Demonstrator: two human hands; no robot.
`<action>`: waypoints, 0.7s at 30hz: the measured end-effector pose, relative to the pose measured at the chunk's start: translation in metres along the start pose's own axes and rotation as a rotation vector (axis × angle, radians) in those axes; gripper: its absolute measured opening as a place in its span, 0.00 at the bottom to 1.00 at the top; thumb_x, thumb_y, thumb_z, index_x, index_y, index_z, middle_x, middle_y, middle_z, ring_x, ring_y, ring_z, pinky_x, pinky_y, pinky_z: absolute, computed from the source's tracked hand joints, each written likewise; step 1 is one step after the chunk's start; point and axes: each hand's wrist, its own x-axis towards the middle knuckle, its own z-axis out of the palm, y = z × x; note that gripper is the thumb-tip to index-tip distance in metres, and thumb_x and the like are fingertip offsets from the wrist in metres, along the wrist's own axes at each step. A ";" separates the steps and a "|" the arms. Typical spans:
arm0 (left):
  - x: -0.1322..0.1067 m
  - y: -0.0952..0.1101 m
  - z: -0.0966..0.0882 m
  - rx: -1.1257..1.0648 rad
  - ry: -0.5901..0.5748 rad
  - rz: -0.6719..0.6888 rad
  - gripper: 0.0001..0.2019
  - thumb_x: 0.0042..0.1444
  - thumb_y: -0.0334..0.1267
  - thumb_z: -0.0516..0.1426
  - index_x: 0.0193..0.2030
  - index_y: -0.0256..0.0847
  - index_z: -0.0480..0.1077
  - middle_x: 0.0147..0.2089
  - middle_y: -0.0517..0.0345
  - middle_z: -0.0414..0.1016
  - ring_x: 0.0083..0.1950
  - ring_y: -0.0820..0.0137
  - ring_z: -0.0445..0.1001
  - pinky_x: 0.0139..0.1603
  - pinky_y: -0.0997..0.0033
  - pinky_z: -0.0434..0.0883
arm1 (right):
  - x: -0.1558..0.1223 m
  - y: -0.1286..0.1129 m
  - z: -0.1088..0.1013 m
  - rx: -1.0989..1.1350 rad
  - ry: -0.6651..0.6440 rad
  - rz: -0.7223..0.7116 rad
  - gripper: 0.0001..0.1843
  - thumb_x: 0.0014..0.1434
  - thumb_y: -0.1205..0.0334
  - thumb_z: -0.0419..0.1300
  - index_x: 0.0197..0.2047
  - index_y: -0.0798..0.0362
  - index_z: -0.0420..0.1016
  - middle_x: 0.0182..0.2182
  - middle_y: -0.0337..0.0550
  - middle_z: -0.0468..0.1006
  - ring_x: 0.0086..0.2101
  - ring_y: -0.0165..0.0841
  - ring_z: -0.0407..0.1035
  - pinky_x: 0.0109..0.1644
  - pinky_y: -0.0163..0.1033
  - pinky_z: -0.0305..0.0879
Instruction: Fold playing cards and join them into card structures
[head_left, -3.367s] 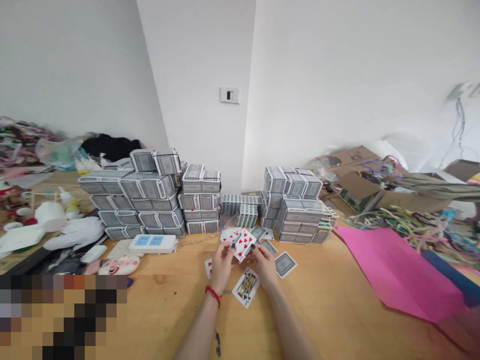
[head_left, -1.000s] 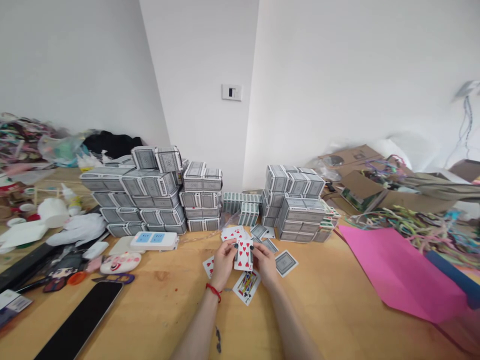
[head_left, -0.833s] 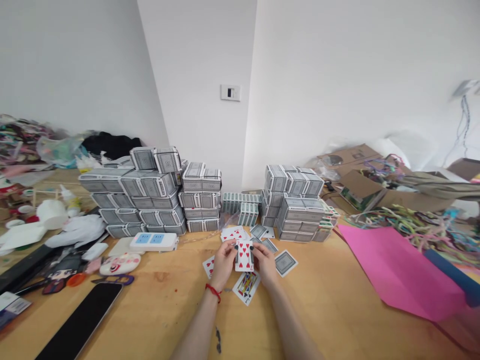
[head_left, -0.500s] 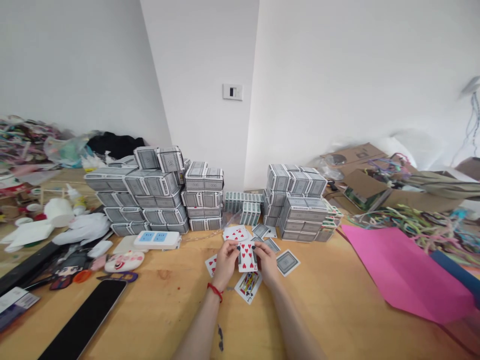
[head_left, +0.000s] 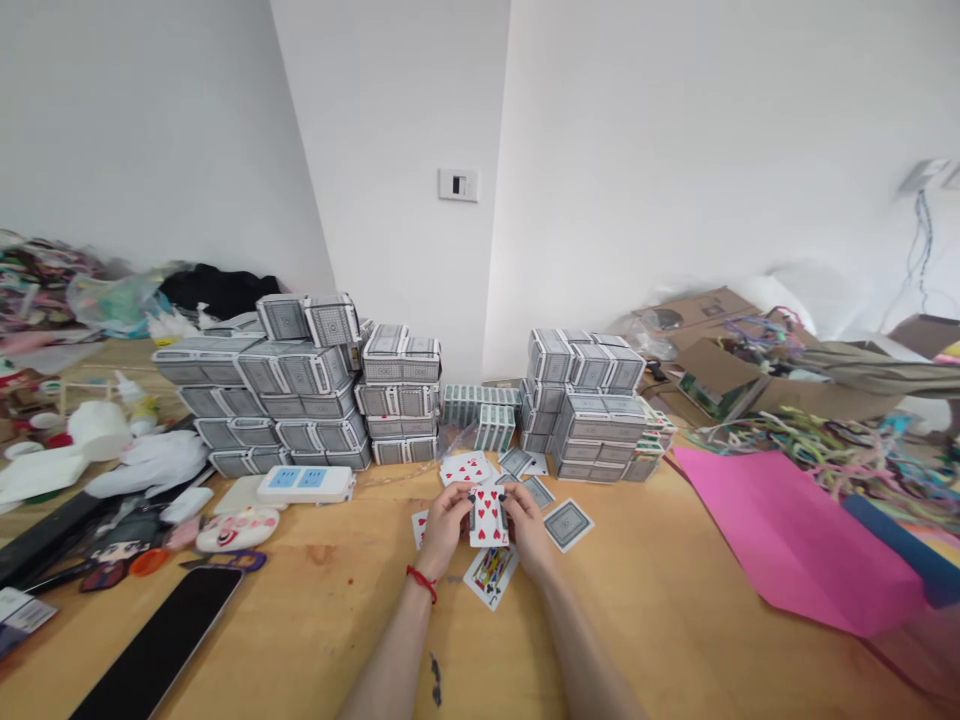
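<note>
Between my two hands is a seven of hearts playing card [head_left: 489, 517], face toward me, with patterned grey card edges showing at its sides. My left hand [head_left: 447, 525], a red string bracelet on its wrist, pinches the left edge. The right edge is pinched by my right hand [head_left: 526, 522]. Below them a jack card [head_left: 491, 577] lies face up on the table. Face-up heart cards [head_left: 463, 468] lie just behind my hands, and a face-down card [head_left: 568, 525] rests to the right. Another card, partly hidden, sticks out left of my left hand.
Stacked blocks built from grey cards stand at the left [head_left: 300, 400] and right [head_left: 600, 430], with green-striped card blocks [head_left: 495, 428] between. A white power strip [head_left: 307, 484], a phone [head_left: 161, 640], and scissors [head_left: 232, 561] lie left. Pink paper [head_left: 795, 540] lies right.
The whole view has shifted slightly, so things appear a little further left. Both hands keep the same pinch on the seven of hearts.
</note>
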 end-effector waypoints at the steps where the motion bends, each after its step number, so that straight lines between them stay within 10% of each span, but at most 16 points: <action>1: 0.000 0.000 0.000 -0.008 0.001 0.003 0.11 0.39 0.36 0.54 0.33 0.39 0.68 0.23 0.65 0.68 0.21 0.77 0.64 0.21 0.79 0.58 | -0.001 0.000 0.001 -0.004 -0.014 -0.003 0.07 0.44 0.59 0.55 0.30 0.50 0.66 0.17 0.29 0.65 0.16 0.25 0.56 0.19 0.29 0.52; 21: -0.002 0.002 0.001 0.101 -0.100 0.005 0.13 0.41 0.37 0.54 0.36 0.37 0.70 0.20 0.64 0.66 0.19 0.78 0.59 0.20 0.80 0.55 | 0.006 0.003 -0.007 -0.070 0.046 -0.041 0.04 0.42 0.63 0.54 0.26 0.51 0.65 0.16 0.31 0.63 0.17 0.25 0.55 0.20 0.30 0.50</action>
